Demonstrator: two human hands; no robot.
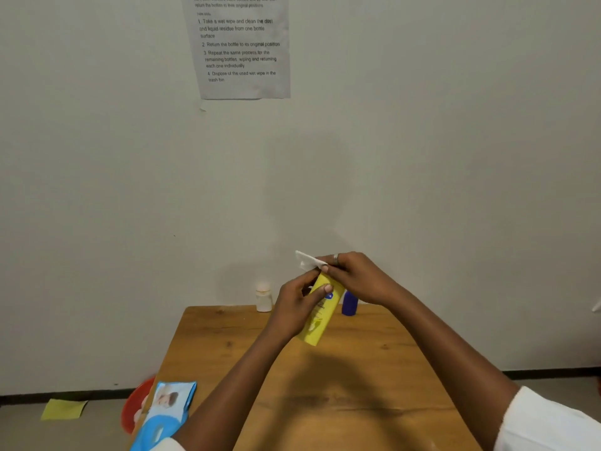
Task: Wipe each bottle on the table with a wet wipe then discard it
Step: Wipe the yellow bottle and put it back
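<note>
Mostly clear: left hand (pixel 300 309) grips yellow bottle (pixel 320 315) tilted above table (pixel 374 385), right hand (pixel 357 276) pinches white wipe (pixel 309 260) onto its hidden top, blue bottle (pixel 349 304) half-covered, white bottle (pixel 263 297) blurry.

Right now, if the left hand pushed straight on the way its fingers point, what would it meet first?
Likely the right hand, which holds the white wet wipe at the yellow plastic bottle's top; the left hand already grips that bottle. Depth is unclear.

Smooth yellow plastic bottle (pixel 320 315), soft white wipe (pixel 309 260), grained wooden table (pixel 357 385), and a seemingly glossy wipes packet (pixel 169 415).
</note>
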